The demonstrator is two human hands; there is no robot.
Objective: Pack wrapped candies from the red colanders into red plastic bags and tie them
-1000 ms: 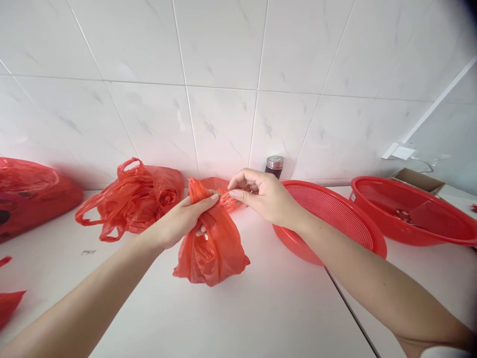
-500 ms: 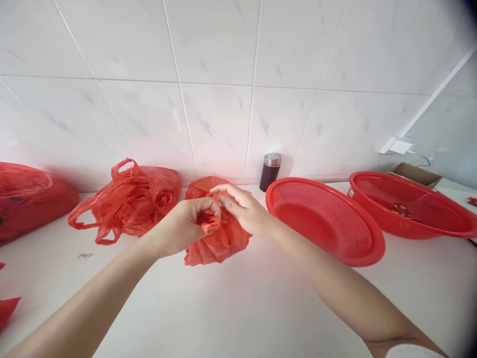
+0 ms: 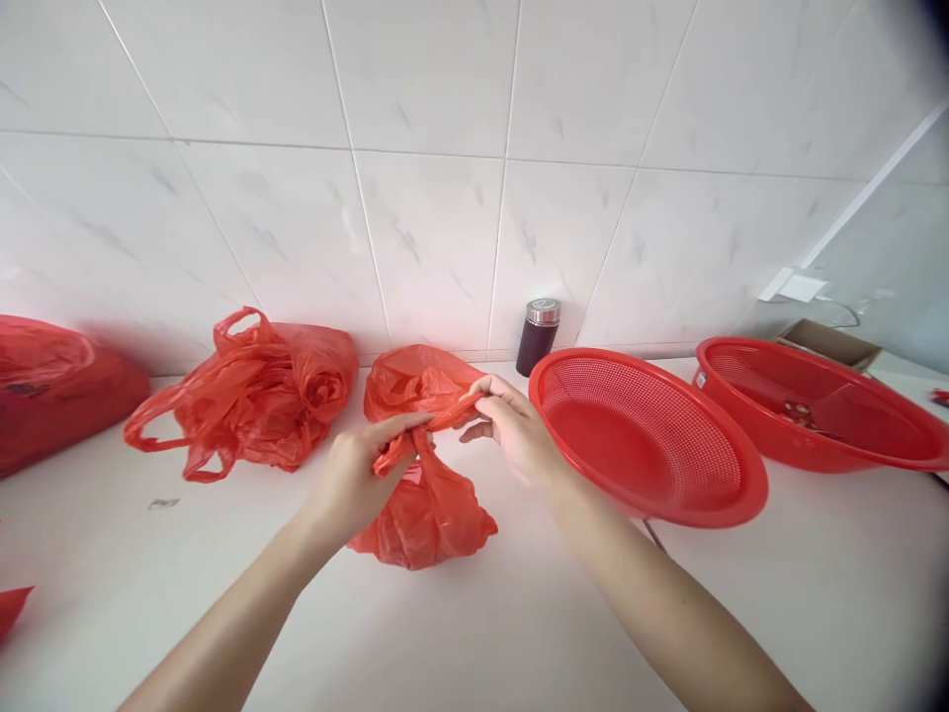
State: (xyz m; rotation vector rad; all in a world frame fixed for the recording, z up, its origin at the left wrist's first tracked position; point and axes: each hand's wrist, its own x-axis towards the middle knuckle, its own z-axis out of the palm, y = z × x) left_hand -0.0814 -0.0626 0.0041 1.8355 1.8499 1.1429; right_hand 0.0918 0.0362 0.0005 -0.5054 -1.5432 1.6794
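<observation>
A red plastic bag bulges with contents I cannot make out, at the middle of the white table. My left hand is closed on the gathered, twisted neck of this bag. Pinched between the thumb and fingers of my right hand is a strand of the same bag, pulled taut to the right. Behind the hands rests another bulging part of red plastic; whether it belongs to the held bag I cannot tell.
To the left lie a heap of red plastic bags and a large red bag. A dark flask stands by the tiled wall. On the right are a red mesh basket and a second red basket holding small items.
My right hand has drawn a strand of the bag out to the right, away from my left hand. The filled bag now hangs or sits lower and nearer to me.
</observation>
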